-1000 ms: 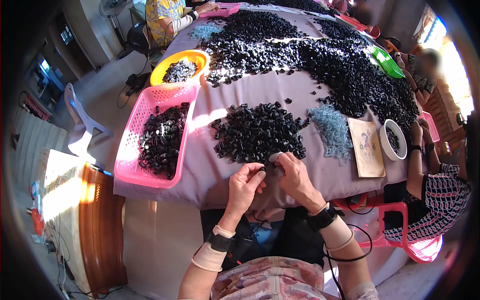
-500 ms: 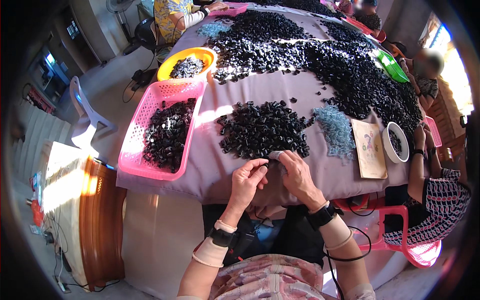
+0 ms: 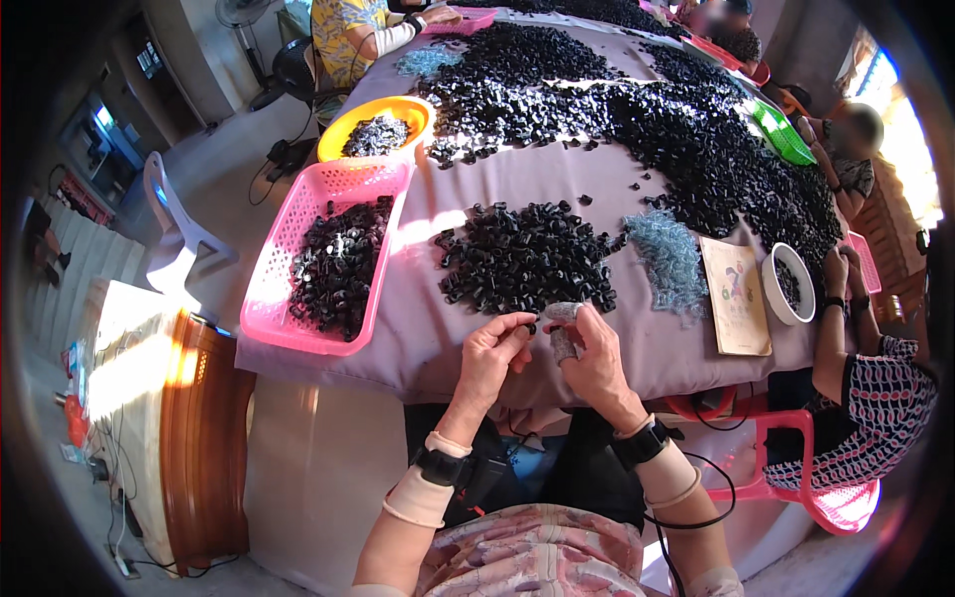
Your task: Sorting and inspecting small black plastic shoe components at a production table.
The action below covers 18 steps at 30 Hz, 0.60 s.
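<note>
Between the thumb and forefinger of my left hand (image 3: 490, 355) is a small black plastic piece (image 3: 530, 326), mostly covered by the fingertips. Close beside it is my right hand (image 3: 595, 366), its thumb and forefinger wrapped in grey coverings and held apart, with nothing visible between them. Both hands are over the table's near edge, just in front of a pile of small black plastic pieces (image 3: 527, 254). To the right of that pile lies a heap of small clear bluish pieces (image 3: 665, 261).
A pink basket (image 3: 261, 289) of black pieces stands left, with an orange basin (image 3: 343, 129) behind. A booklet (image 3: 734, 298) and white bowl (image 3: 774, 281) are at right. A larger black heap (image 3: 686, 139) covers the far table (image 3: 537, 179). Co-workers sit around it.
My right hand has drawn slightly away from the left, its wrapped thumb and forefinger spreading apart. My left hand keeps its pinch on the black piece.
</note>
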Motion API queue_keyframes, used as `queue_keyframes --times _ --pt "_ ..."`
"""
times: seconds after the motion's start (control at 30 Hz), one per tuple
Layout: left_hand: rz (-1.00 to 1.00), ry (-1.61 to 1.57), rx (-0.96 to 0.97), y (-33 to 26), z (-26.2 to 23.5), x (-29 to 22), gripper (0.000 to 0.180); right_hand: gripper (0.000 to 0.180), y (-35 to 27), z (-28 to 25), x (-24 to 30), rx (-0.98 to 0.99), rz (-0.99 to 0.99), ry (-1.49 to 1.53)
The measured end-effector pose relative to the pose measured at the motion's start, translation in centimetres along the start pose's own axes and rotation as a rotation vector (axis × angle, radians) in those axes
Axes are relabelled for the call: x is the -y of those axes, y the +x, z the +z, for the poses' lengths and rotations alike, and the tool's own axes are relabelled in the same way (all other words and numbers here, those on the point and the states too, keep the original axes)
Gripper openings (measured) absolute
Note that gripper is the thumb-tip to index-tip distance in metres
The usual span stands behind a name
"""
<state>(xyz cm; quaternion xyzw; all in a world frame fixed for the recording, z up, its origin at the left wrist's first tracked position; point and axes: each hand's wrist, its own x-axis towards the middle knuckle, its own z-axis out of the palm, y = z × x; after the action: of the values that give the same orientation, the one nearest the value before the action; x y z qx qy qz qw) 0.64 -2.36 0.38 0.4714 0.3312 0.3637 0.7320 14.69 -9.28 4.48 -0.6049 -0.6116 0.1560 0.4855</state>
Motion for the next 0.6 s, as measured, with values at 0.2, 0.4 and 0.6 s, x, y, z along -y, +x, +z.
queue_keyframes --times 0.2,0.4,0.6 --pt "-0.028 -0.082 -0.012 0.0 0.3 -0.2 0.016 0.045 -0.5 0.7 -0.7 -0.057 0.148 0.182" --pt "-0.025 -0.084 0.002 0.1 0.1 -0.2 0.012 0.038 -0.8 0.5 -0.2 -0.039 0.196 0.162" --pt "-0.038 -0.056 0.053 0.3 -0.2 0.0 0.013 0.042 -0.8 1.0 0.2 -0.024 0.127 0.007"
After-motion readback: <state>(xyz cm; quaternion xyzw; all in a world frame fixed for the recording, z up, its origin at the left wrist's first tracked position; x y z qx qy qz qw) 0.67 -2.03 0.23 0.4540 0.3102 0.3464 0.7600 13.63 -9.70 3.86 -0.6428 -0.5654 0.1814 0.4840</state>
